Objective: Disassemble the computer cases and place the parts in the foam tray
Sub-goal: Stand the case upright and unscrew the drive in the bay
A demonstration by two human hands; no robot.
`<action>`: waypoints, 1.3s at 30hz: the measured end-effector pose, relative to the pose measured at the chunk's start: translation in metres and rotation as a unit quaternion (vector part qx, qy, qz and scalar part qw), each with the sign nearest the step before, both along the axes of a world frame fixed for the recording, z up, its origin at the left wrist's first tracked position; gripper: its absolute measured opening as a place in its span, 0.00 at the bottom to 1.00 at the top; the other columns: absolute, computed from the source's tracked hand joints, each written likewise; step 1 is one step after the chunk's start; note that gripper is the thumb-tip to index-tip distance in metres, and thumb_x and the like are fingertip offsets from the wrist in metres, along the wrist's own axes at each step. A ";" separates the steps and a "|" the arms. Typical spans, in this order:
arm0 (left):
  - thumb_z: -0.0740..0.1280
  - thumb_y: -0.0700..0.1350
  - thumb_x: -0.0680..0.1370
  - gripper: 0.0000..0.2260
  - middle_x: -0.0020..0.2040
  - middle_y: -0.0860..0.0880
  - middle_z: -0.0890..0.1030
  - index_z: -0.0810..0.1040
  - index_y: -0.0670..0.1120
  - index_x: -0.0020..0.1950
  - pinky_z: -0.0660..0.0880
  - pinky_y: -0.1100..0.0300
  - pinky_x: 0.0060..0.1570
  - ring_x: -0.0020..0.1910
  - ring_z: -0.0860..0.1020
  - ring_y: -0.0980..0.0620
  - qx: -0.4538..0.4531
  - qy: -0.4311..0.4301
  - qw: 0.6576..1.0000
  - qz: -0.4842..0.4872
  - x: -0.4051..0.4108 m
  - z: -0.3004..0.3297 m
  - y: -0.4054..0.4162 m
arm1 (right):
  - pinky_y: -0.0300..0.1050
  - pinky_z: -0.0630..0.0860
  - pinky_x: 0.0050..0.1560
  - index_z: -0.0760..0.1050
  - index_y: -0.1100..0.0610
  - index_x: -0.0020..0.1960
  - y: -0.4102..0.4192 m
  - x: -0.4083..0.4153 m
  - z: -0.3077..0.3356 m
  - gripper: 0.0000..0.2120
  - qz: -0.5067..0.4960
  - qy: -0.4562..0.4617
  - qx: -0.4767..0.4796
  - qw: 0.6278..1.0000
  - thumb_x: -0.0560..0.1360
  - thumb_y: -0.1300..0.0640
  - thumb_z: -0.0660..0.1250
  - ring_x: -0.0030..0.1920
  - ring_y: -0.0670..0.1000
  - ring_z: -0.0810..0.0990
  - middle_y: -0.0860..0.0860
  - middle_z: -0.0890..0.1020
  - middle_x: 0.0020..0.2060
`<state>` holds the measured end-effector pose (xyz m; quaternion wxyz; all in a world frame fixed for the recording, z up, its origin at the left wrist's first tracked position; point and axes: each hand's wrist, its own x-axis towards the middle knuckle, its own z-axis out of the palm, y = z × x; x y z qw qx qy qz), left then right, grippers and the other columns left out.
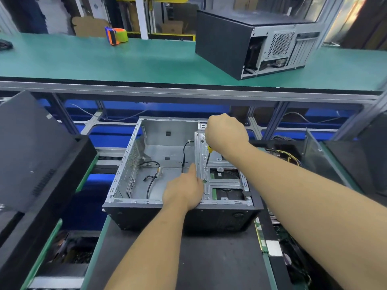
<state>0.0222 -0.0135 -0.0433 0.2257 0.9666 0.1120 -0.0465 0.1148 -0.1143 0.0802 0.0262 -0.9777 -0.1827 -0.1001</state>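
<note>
An open computer case (134, 164) lies on its side in front of me, its main bay holding only loose black cables (151, 178). A silver drive cage bracket (222, 181) fills its right part. My right hand (226, 132) is closed around a yellow-handled screwdriver (208, 158), whose tip stands on a screw in the bracket. My left hand (184, 191) rests on the bracket's left edge, index finger stretched forward along it. A second, closed computer case (226, 47) sits on the green upper shelf.
Black foam trays (41, 164) stand at the left. To the right lie removed parts: a wired unit with yellow cables (287, 155) and green circuit boards (272, 245). An orange and green tape roll (117, 35) sits on the upper shelf (104, 61).
</note>
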 end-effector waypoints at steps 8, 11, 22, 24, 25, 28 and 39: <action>0.50 0.51 0.84 0.24 0.57 0.44 0.82 0.56 0.52 0.81 0.72 0.50 0.44 0.48 0.77 0.40 0.001 0.013 1.000 -0.013 0.000 -0.001 0.002 | 0.44 0.60 0.29 0.65 0.58 0.36 0.011 -0.010 -0.001 0.11 0.174 -0.021 -0.082 0.981 0.76 0.63 0.59 0.29 0.56 0.67 0.53 0.64 0.27; 0.51 0.50 0.84 0.21 0.56 0.43 0.82 0.61 0.50 0.76 0.72 0.50 0.44 0.47 0.76 0.40 -0.009 0.009 1.000 -0.018 -0.001 0.002 0.003 | 0.45 0.65 0.34 0.69 0.57 0.39 0.023 -0.008 0.007 0.12 0.223 -0.004 -0.073 0.972 0.81 0.57 0.56 0.33 0.59 0.70 0.51 0.66 0.28; 0.52 0.49 0.83 0.17 0.54 0.45 0.81 0.66 0.49 0.71 0.74 0.50 0.43 0.46 0.77 0.42 -0.018 -0.016 1.000 -0.012 -0.002 0.004 0.003 | 0.48 0.67 0.35 0.66 0.59 0.50 0.004 0.007 0.013 0.05 0.041 0.075 0.049 0.995 0.80 0.57 0.56 0.38 0.57 0.72 0.54 0.72 0.38; 0.52 0.49 0.83 0.19 0.56 0.45 0.82 0.64 0.51 0.74 0.74 0.50 0.44 0.47 0.77 0.43 -0.021 -0.017 1.000 -0.011 -0.001 0.004 0.002 | 0.49 0.74 0.38 0.72 0.60 0.48 -0.005 0.008 0.018 0.07 0.036 0.108 0.089 0.990 0.78 0.56 0.61 0.41 0.59 0.78 0.56 0.78 0.41; 0.52 0.49 0.83 0.19 0.56 0.45 0.82 0.64 0.51 0.74 0.75 0.50 0.44 0.47 0.77 0.42 -0.022 -0.016 1.000 -0.010 -0.001 0.005 0.002 | 0.49 0.76 0.39 0.74 0.59 0.44 -0.008 0.008 0.019 0.08 0.040 0.108 0.097 0.989 0.77 0.54 0.63 0.42 0.60 0.80 0.56 0.80 0.40; 0.52 0.49 0.82 0.17 0.54 0.46 0.82 0.65 0.51 0.71 0.75 0.50 0.42 0.46 0.77 0.42 -0.023 -0.015 1.000 -0.007 -0.002 0.005 0.002 | 0.48 0.73 0.40 0.70 0.57 0.40 -0.013 0.004 0.016 0.17 0.033 0.087 0.078 0.993 0.78 0.44 0.65 0.42 0.60 0.78 0.54 0.77 0.38; 0.52 0.51 0.82 0.17 0.58 0.46 0.81 0.66 0.52 0.71 0.71 0.52 0.44 0.46 0.75 0.43 -0.018 -0.016 1.000 -0.002 -0.002 0.006 0.002 | 0.49 0.69 0.40 0.68 0.57 0.50 0.007 -0.003 0.030 0.08 0.131 0.150 -0.027 0.980 0.83 0.53 0.56 0.42 0.57 0.74 0.54 0.74 0.43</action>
